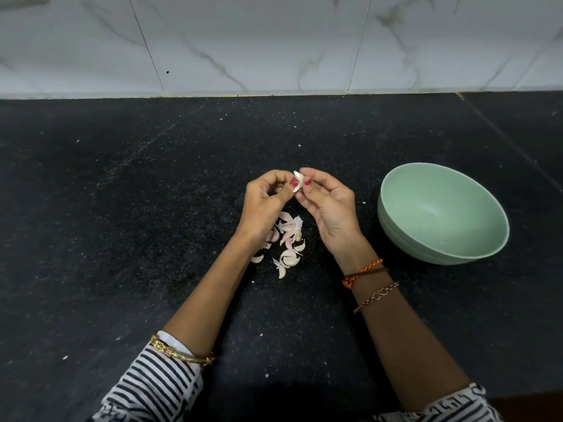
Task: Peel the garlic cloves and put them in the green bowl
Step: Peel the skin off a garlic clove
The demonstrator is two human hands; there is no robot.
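**Black counter, marble wall, one clove in my fingers**

A white marble-tiled wall [274, 41] stands behind the black speckled counter [122, 208], dotted with small peel crumbs. The green bowl [396, 226] sits on it at my right. Under my wrists lies a heap of garlic cloves [288, 239]. My left hand [265, 202] and right hand [329, 205] pinch one garlic clove [299, 180] between curled fingertips, above the heap.
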